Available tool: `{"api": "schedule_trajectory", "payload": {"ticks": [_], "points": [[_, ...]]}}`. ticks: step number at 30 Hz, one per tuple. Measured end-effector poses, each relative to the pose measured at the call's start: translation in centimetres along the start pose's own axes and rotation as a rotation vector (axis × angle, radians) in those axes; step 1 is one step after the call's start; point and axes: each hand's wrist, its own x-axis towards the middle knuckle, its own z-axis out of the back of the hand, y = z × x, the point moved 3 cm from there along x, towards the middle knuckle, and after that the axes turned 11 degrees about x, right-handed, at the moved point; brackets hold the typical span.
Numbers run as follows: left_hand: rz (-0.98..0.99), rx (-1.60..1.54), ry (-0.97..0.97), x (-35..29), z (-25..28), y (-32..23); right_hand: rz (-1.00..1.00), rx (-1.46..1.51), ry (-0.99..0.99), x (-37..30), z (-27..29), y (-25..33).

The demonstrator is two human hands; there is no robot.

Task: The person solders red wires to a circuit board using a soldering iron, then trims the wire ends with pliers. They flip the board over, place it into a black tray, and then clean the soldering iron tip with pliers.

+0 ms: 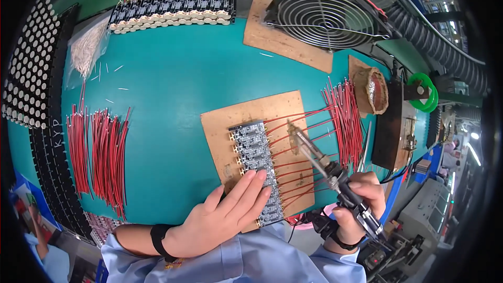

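My left hand (212, 222) lies flat, fingers outstretched, over the lower part of a strip of small circuit boards (255, 149), hiding some of it. The strip rests on a brown fibreboard sheet (217, 126), with red wires (296, 168) running from its right side. In my right hand (362, 203), fingers wrapped round the handle, is a soldering iron (331, 172). Its tip points up and left, above the wires near the strip's upper right; whether it touches one, I cannot tell. A bundle of loose red wires (343, 126) lies to the right of the sheet.
A fan with a wire guard (325, 21) stands at the back right. Finished-looking boards with red wires (173, 10) line the back. More red wire bundles (107, 152) lie left, below a plastic bag (89, 47). A solder spool (422, 93) and a dark metal block (390, 126) stand right.
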Motion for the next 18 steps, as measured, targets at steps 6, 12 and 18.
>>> {"api": "schedule_trajectory", "payload": {"ticks": [6, 12, 18], "points": [[0.029, -0.023, -0.024, -0.3, -0.6, -0.3, 0.030, 0.001, 0.138, 1.5, -0.8, -0.1], [0.009, -0.025, -0.032, -0.2, -0.8, -0.2, 0.099, 0.009, 0.146, 1.5, -1.2, -0.6], [0.023, -0.016, -0.050, -0.4, -1.0, -0.4, 0.077, -0.038, 0.136, 1.0, -1.2, -0.7]]}}
